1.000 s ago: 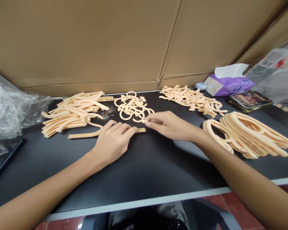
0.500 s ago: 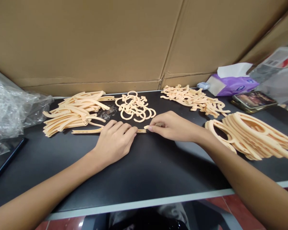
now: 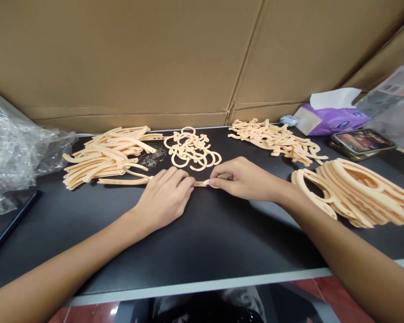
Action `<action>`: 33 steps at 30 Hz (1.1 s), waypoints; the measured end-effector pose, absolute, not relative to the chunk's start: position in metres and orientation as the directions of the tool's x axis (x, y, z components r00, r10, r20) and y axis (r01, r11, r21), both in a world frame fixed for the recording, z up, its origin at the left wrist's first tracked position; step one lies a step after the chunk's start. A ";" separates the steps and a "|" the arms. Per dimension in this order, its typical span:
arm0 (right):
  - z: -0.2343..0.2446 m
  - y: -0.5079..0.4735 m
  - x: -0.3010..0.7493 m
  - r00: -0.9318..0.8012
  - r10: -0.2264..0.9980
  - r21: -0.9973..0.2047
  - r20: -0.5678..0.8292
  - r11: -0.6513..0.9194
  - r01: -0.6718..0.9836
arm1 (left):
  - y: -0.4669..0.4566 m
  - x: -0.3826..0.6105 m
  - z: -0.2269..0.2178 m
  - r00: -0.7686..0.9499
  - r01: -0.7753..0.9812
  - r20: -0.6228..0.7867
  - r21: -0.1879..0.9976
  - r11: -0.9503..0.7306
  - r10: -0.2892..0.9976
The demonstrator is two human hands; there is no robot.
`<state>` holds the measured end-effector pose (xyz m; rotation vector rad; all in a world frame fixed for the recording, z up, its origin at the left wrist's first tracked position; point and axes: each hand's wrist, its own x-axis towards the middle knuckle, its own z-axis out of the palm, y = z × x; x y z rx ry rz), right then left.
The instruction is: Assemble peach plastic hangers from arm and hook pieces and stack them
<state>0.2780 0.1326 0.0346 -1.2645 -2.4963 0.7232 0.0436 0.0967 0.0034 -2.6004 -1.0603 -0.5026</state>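
A long curved peach plastic strip (image 3: pixel 123 181) lies flat on the black table (image 3: pixel 195 242). My left hand (image 3: pixel 163 199) rests on the strip's right part, fingers pressed together over it. My right hand (image 3: pixel 244 179) pinches a small peach hook piece right at the strip's right end (image 3: pixel 202 183); most of that piece is hidden by the fingers. Just behind both hands lies a heap of peach ring hooks (image 3: pixel 191 150).
A pile of curved strips (image 3: pixel 104 154) lies at the left, a pile of small hooks (image 3: pixel 278 140) at the back right, and stacked oval frames (image 3: pixel 360 190) at the right. Crumpled clear plastic (image 3: pixel 13 152), a tissue pack (image 3: pixel 333 119), a phone (image 3: pixel 362 141) and cardboard wall (image 3: pixel 188 58) surround them.
My right hand came back from the ring heap with a small piece and brought it to the strip's right end. My left hand stayed on the strip, which has slid slightly right.
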 end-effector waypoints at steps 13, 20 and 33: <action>0.033 0.129 0.272 -0.534 0.846 -0.401 0.010 0.493 0.773 | 0.101 0.044 -0.001 0.686 0.632 0.417 0.063 -0.772 0.596; 0.036 0.126 0.268 -0.473 0.880 -0.386 -0.051 0.419 0.822 | 0.103 0.043 -0.005 0.691 0.602 0.440 0.089 -0.793 0.574; 0.039 0.123 0.263 -0.438 0.896 -0.290 -0.069 0.402 0.868 | 0.105 0.042 -0.004 0.700 0.581 0.447 0.098 -0.808 0.557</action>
